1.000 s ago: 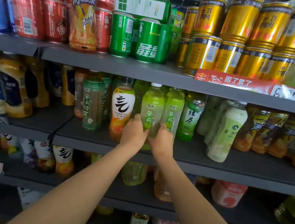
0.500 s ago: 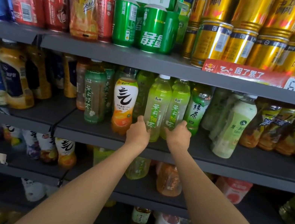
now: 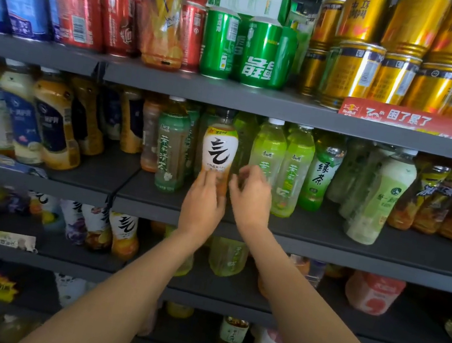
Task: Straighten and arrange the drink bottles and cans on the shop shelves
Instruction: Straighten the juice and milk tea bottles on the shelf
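My left hand gripped the white-labelled bottle low | my right hand hovered loose, empty | bottle looked full, heavy; slick plastic; best held at base

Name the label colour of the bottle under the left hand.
White with a black brush character, on the bottle; head view.

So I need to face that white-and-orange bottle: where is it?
Head view, middle shelf, centre: white-and-orange bottle between a dark green tea bottle and pale green ones, left hand on its base.
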Demonstrator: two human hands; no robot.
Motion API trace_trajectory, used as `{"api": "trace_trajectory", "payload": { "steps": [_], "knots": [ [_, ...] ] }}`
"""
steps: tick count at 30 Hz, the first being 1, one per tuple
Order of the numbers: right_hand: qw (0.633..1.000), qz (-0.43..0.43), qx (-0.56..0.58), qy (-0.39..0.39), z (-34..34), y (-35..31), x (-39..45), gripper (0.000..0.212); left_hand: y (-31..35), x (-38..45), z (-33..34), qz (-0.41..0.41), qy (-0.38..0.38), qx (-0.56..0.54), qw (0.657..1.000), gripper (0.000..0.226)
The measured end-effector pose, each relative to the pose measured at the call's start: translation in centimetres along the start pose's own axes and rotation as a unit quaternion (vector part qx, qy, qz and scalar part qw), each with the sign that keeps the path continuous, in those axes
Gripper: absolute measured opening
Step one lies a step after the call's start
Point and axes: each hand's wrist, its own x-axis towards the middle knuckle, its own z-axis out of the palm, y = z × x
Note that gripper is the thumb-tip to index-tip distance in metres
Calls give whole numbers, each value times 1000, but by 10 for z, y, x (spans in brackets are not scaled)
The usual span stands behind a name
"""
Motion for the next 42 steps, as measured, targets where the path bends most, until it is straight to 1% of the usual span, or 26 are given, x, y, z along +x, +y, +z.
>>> {"api": "trace_trajectory", "payload": {
  "steps": [3, 6, 8, 9, 11, 15, 17, 19, 22, 24, 27, 30, 32, 34, 36, 37, 39, 41, 42],
  "knots": [
    [997, 47, -26, -52, 15, -32, 10, 54, -20, 4, -28, -1, 20, -4, 1000, 26],
    [992, 115, -18, -52, 30, -54, 23, 77, -41, 6, -57, 6, 22, -2, 1000, 27],
    [982, 184, 21, -37, 37, -64, 32, 85, -57, 5, -75, 13, 18, 6, 1000, 27],
    [976, 212, 39, -28, 40, -68, 35, 85, -65, 4, -84, 13, 12, 12, 1000, 28],
    [969, 240, 51, -10, 44, -75, 36, 81, -81, 5, -99, 7, -1, 22, 1000, 29],
    [968, 242, 34, 55, 51, -94, 15, 82, -101, 7, -113, -4, -25, 17, 1000, 32],
    [970, 221, 23, 94, 57, -101, -2, 75, -103, 7, -113, -21, -69, 12, 997, 42],
    [972, 189, 36, 132, 60, -106, -20, 65, -100, 4, -112, -15, -115, 0, 993, 57],
    [978, 148, 47, 142, 60, -117, -38, 66, -97, 2, -117, 2, -144, -51, 988, 74],
    [984, 109, 53, 128, 61, -133, -43, 69, -97, 3, -126, -12, -148, -95, 984, 81],
    [990, 54, 85, 96, 69, -165, -46, 66, -100, 4, -149, -51, -123, -144, 981, 85],
    [989, 33, 137, 50, 88, -198, -50, 64, -118, -2, -182, -101, -98, -130, 982, 81],
    [989, 20, 149, 5, 106, -220, -57, 66, -137, -8, -208, -122, -71, -116, 983, 79],
    [981, 18, 181, -62, 124, -245, -63, 65, -161, -17, -236, -144, -37, -115, 982, 83],
    [960, 20, 238, -149, 139, -272, -67, 60, -184, -27, -265, -185, -4, -130, 974, 92],
    [942, 23, 269, -200, 145, -284, -68, 57, -196, -32, -279, -208, 15, -136, 968, 93],
    [902, 36, 315, -293, 159, -305, -68, 52, -219, -41, -305, -233, 50, -150, 960, 85],
    [877, 56, 336, -338, 178, -323, -65, 50, -239, -46, -329, -231, 58, -155, 959, 74],
    [870, 71, 342, -348, 186, -333, -66, 51, -250, -47, -340, -232, 49, -144, 961, 71]
  ]
}}
